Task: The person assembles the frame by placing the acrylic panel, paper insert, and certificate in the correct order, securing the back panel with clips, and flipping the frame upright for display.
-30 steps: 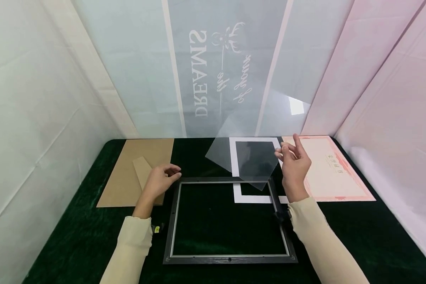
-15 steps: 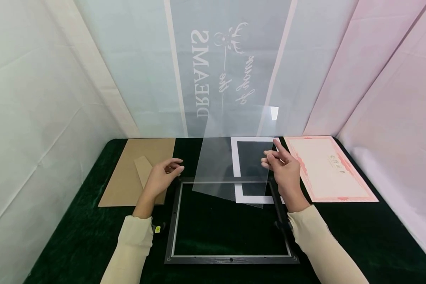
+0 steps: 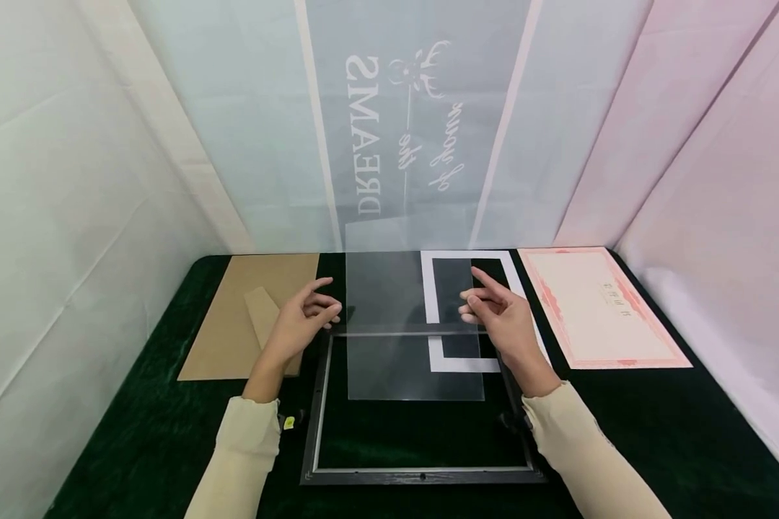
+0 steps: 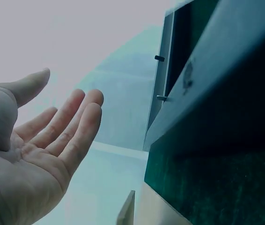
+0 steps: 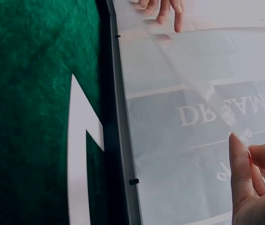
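Observation:
My right hand [image 3: 505,321] pinches the right edge of a clear sheet [image 3: 396,371] between thumb and fingers. Held up and tilted, the sheet overlaps the far side of a dark picture frame [image 3: 422,476] in the head view. At the sheet's left edge is my left hand [image 3: 301,317], its fingertips close beside that edge. The left wrist view shows this left hand [image 4: 43,145] with thumb and fingers spread apart and nothing between them. Small dark tabs stand along the frame's inner side in both wrist views.
Behind the frame lies a white mat border [image 3: 513,274], partly seen through the sheet. A pink-bordered certificate [image 3: 610,310] lies at the right. A brown backing board [image 3: 223,324] with a slanted flap is at the left. Green cloth [image 3: 136,447] covers the table; fabric walls surround it.
The right hand has moved left and slightly down, turning the clear sheet from slanted to nearly square with the frame. The left hand has shifted slightly right, with the sheet's edge now beside its fingertips.

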Motion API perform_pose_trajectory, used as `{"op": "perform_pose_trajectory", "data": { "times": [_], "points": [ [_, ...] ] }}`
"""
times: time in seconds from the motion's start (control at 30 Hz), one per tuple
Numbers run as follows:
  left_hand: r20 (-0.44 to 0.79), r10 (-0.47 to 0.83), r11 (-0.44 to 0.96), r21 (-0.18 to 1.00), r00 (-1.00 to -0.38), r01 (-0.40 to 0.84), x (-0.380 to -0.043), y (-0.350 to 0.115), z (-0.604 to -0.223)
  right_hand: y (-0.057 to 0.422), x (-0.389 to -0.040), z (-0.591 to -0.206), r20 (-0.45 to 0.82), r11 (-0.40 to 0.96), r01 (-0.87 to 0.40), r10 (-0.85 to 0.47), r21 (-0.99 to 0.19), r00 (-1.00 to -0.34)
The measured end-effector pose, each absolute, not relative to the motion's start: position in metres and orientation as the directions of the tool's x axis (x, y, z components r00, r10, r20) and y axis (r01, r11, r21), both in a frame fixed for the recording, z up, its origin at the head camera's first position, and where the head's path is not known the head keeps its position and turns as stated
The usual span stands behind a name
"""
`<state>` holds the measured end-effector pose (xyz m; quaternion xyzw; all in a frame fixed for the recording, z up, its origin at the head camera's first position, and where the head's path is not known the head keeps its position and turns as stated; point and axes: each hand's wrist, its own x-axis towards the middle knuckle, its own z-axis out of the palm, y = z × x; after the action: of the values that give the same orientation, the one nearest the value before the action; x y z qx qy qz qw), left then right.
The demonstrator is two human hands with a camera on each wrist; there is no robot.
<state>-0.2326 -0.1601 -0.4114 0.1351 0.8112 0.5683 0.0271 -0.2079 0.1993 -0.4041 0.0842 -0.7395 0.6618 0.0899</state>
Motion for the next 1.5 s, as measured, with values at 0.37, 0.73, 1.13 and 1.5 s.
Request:
{"op": "perform_pose_trajectory", "data": {
  "times": [0.37, 0.73, 1.13, 1.5],
  "points": [
    [0.121, 0.312, 0.203, 0.960, -0.942, 0.191, -0.234, -0.160, -0.412, 0.195, -0.207, -0.408, 0.195, 0.097, -0.198, -0.047, -0.975, -0.980],
    [0.116, 0.289, 0.103, 0.983, -0.950, 0.151, -0.231, -0.163, -0.415, 0.189, -0.207, -0.413, 0.144, 0.107, -0.150, -0.062, -0.983, -0.988],
    [0.120, 0.256, 0.032, 0.991, -0.959, 0.133, -0.230, -0.160, -0.413, 0.187, -0.207, -0.413, 0.119, 0.162, -0.129, -0.070, -0.978, -0.990],
    [0.257, 0.161, -0.141, 0.962, -0.953, 0.236, -0.224, -0.155, -0.412, 0.187, -0.204, -0.408, 0.044, 0.154, -0.064, -0.127, -0.986, -0.991]
  ]
}}
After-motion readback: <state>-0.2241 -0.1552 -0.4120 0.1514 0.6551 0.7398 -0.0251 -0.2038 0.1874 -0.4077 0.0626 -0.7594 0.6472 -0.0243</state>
